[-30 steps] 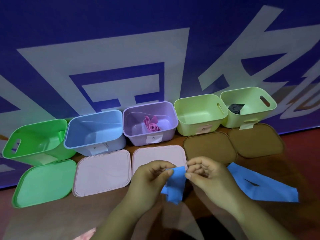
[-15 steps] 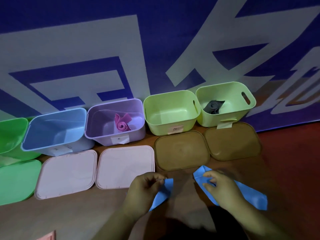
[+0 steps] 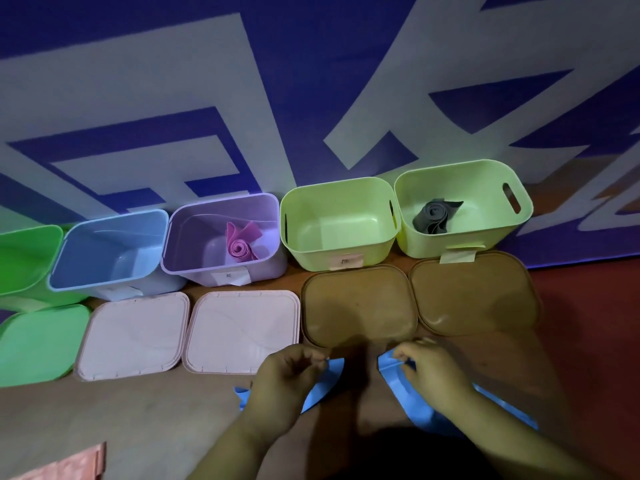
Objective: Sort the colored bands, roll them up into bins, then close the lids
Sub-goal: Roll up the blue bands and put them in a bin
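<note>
A blue band point(image 3: 391, 375) lies on the wooden table near its front edge, spread between my hands. My left hand point(image 3: 285, 382) pinches its left end and my right hand point(image 3: 429, 370) pinches the right part; my arms hide the middle. Along the wall stand a green bin point(image 3: 20, 265), a blue bin point(image 3: 107, 251), a purple bin point(image 3: 194, 233) with a rolled pink band point(image 3: 239, 245), an empty lime bin point(image 3: 336, 220), and a second lime bin point(image 3: 485, 192) with a rolled grey band point(image 3: 433, 216).
Lids lie flat in front of the bins: a green lid point(image 3: 38, 344), two pale pink lids point(image 3: 135, 336) point(image 3: 242, 330) and two brown lids point(image 3: 356, 303) point(image 3: 474, 292). A pinkish band end point(image 3: 76, 462) shows at the bottom left. A blue-and-white banner point(image 3: 311, 98) backs the bins.
My hands, close together on the bunched blue band a second ago, have moved apart and lower, spreading the band on the table. The view has shifted right.
</note>
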Available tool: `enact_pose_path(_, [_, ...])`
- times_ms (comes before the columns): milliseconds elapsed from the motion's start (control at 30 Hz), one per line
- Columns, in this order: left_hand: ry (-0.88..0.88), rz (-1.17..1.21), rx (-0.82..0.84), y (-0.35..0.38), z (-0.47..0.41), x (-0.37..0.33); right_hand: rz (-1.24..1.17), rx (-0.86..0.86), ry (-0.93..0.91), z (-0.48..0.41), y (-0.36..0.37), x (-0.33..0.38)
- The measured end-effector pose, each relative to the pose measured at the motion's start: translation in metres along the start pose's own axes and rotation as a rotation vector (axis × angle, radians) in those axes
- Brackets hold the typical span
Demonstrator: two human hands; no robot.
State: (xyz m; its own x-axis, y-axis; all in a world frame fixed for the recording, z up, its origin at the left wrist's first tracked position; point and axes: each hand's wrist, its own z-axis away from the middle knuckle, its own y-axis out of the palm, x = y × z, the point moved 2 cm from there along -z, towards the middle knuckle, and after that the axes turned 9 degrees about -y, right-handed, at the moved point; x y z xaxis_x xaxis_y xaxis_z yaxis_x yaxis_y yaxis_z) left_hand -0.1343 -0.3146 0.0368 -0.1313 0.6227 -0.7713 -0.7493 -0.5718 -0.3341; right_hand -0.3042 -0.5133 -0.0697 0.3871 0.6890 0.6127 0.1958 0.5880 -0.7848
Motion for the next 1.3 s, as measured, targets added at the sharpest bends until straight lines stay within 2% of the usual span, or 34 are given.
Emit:
enact_pose_path(100, [0.013, 0.012, -0.009, -0.005, 0.003, -0.008, -0.071, 0.015, -0.02, -0.002, -0.016, 0.016])
enact_pose_path(200, [0.045, 0.018, -0.059, -0.018, 0.011, -0.019, -0.141, 0.116, -0.005, -0.002, -0.043, 0.045])
enact_pose_path(433, [0.256, 0.046, -0.156, -0.071, 0.039, -0.063, -0.301, 0.152, -0.082, 0.001, -0.117, 0.146])
enact_pose_path(600, [0.311, 0.187, -0.208, -0.111, 0.063, -0.086, -0.428, 0.027, -0.135, -0.001, -0.152, 0.219])
enact_pose_path(800, [0.414, 0.215, -0.214, -0.157, 0.093, -0.105, -0.207, -0.055, -0.361, 0.002, -0.173, 0.308])
enact_pose_path(933, [0.46, 0.275, -0.159, -0.181, 0.109, -0.112, -0.183, -0.184, -0.49, -0.004, -0.167, 0.355])
enact_pose_path(1133, [0.462, 0.392, -0.074, -0.219, 0.126, -0.107, -0.172, -0.418, -0.494, -0.016, -0.142, 0.394])
enact_pose_path(1300, [0.473, 0.406, -0.045, -0.249, 0.133, -0.099, -0.276, -0.536, -0.492, -0.021, -0.116, 0.418])
